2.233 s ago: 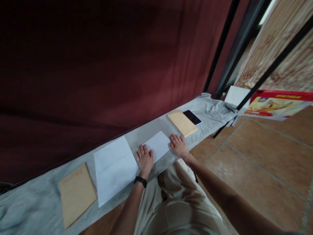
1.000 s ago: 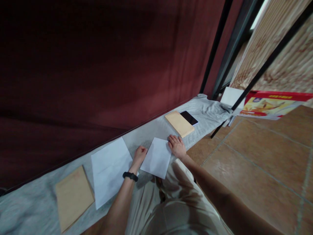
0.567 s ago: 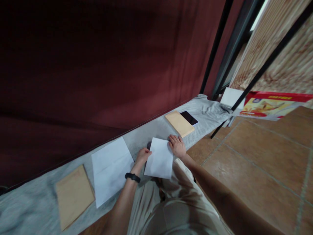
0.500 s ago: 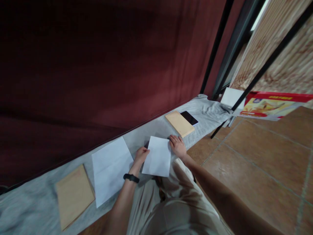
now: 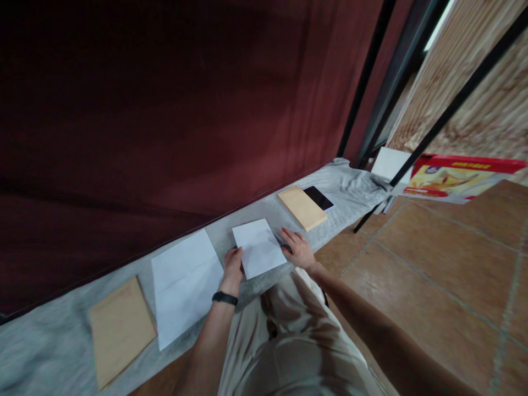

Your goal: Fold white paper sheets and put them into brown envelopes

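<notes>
A folded white paper (image 5: 259,247) lies at a slant on the grey cloth in front of me. My left hand (image 5: 234,264), wearing a black band on its wrist, is closed on the paper's left edge with the thumb on top. At the opposite edge rests my right hand (image 5: 297,248), its fingers stretched out over the cloth and its thumb by the paper's right corner. Left of my left hand a larger white sheet (image 5: 187,289) with a crease lies flat. Beyond my right hand is a tan envelope or pad (image 5: 302,207).
A dark-screened phone or tablet (image 5: 318,198) touches the tan item's far side. Brown paper (image 5: 122,333) lies at the left end of the narrow cloth-covered bench (image 5: 348,179). A dark red curtain (image 5: 185,110) hangs behind; a red and yellow box (image 5: 457,179) is at the right.
The folded paper has turned anticlockwise and shifted slightly away from me. My left hand has turned with its edge, thumb now upward; my right hand's fingers have spread a little.
</notes>
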Tool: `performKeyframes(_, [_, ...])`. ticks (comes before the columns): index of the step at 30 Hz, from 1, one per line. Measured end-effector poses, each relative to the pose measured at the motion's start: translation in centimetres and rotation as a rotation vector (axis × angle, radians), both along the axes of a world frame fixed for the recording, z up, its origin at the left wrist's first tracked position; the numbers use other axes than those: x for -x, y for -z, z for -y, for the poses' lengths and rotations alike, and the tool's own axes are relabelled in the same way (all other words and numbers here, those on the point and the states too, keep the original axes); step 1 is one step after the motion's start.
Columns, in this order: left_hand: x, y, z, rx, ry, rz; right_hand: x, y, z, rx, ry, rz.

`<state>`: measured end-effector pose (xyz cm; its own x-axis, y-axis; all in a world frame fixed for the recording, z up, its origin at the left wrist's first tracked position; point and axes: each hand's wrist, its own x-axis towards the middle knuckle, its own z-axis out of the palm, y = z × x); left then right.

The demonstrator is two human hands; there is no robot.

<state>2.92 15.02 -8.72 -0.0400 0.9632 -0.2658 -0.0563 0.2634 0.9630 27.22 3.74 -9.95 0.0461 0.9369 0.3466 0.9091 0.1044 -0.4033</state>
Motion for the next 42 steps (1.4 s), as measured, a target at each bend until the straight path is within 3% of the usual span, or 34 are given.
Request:
performKeyframes(11, [-0.7,0.3,-1.4,0.148,-0.007,0.016,-0.8,-0.9,0.3,0.080,-0.128,0.001])
performKeyframes(18, [-1.0,0.8,-1.0,0.068,-0.015,-0.160,-1.1,-1.1,0.2,0.207,-0.205,0.004])
performKeyframes(23, [-0.6,-0.9,0.0,-0.113,-0.044,-0.343,-1.2,-1.1,0.0,0.239,-0.223,-0.011])
performKeyframes(25, [-0.5,-1.6,1.2,-0.272,0.019,-0.438,-1.2,-1.0,0.0,0.217,-0.217,-0.022])
performKeyframes(28, [-0.5,-2.0,3.8,-0.628,0.396,-0.629,-1.2,-0.9,0.0,0.200,-0.218,-0.033])
performKeyframes(31, [0.1,-1.3,6.3,-0.795,0.715,-0.752,-1.4,-0.9,0.1,0.201,-0.232,-0.035])
performKeyframes(33, [0.8,-0.6,7.2,-0.810,0.744,-0.824,-1.5,-0.8,0.1,0.197,-0.245,-0.033])
performKeyframes(36, [2.0,0.1,6.9,-0.751,0.665,-0.827,-1.6,-0.7,0.1,0.182,-0.243,-0.054])
performKeyframes(42, [3.2,-0.3,5.6,-0.596,0.613,-0.697,-1.8,-0.8,0.0,0.145,-0.271,-0.138])
